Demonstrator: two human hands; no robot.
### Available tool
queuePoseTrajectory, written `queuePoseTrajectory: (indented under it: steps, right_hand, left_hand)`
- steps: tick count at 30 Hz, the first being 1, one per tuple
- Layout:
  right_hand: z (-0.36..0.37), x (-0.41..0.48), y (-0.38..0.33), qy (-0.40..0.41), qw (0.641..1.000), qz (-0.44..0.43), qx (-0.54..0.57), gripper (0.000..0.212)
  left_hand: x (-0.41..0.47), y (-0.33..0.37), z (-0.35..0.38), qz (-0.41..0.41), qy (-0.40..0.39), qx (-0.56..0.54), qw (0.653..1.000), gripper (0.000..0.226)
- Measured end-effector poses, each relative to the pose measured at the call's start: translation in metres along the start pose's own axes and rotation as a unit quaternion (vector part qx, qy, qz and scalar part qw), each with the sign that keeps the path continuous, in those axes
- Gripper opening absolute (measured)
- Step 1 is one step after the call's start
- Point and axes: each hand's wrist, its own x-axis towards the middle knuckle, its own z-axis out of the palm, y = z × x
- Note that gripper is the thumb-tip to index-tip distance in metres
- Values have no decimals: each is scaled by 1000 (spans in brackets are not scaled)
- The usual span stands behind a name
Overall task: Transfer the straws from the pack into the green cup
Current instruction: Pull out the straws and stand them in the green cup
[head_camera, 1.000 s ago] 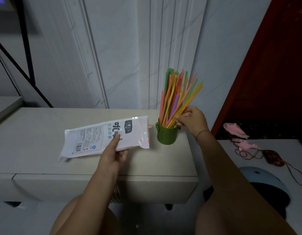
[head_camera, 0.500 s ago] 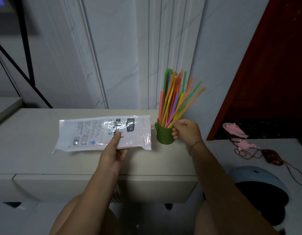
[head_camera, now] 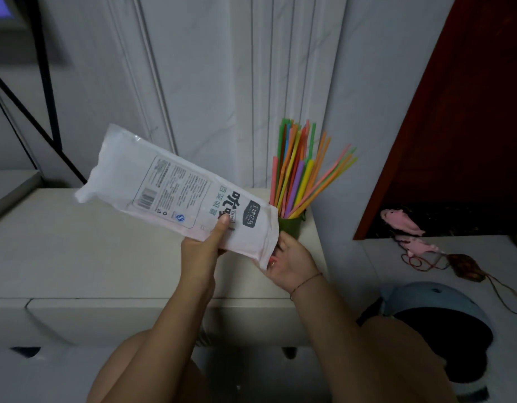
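Head view: my left hand [head_camera: 203, 251] grips the tilted pack [head_camera: 176, 187], its mouth down at my right hand [head_camera: 293, 264], cupped there; whether it holds anything I cannot tell. Next, I judge, whatever is left must slide out into the green cup [head_camera: 292, 225] just behind, on the tabletop's [head_camera: 91, 251] far right, threading between the straws [head_camera: 298, 173] crowding it.

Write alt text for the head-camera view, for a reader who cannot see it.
A person's left hand holds a white straw pack tilted above a pale cabinet, thumb on top, while the right hand reaches under its lower end. Behind, a green cup stands full of coloured straws.
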Motion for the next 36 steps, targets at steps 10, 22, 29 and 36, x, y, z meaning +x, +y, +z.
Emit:
queuePoseTrajectory:
  steps: [10,22,29,36]
  right_hand:
    - [-11,-1,7,67,978,55,-189,20]
    - [-23,-9,-28,53,984,-140,-94,11]
    - [-20,-9,-25,-19,990,-137,-27,12]
    - [-19,-12,-23,-6,965,-216,-149,14]
  left_hand:
    - [10,3,-6,9,29,6,1000,38]
    - [18,-14,-33,-136,83,-102,982,40]
    - [16,-26,-29,-181,57,-186,964,25]
    - [15,-27,-28,-200,84,-217,952,18]
